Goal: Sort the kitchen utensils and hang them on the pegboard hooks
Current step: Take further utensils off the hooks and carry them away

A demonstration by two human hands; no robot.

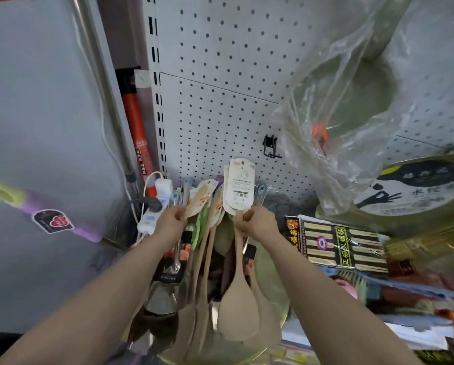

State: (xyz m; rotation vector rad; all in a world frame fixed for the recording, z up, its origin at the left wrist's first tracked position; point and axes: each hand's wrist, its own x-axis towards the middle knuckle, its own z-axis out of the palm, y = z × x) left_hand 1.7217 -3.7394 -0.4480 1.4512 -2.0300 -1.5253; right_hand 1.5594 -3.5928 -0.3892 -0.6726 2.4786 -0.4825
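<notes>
Left hand (172, 219) tight around tagged utensils (202, 204), right hand (257, 222) around a wooden spatula (237, 299) with barcoded card (240, 188), below the pegboard hook (270, 146).

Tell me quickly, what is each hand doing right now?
Left hand: grips a mixed bunch of utensils.
Right hand: grips the handles of tagged wooden spatulas.

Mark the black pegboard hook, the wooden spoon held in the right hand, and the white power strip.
black pegboard hook (270, 144): head view, on its wire bracket.
wooden spoon (237, 312): head view, on its broad bowl.
white power strip (147, 221): head view, on its casing.
</notes>
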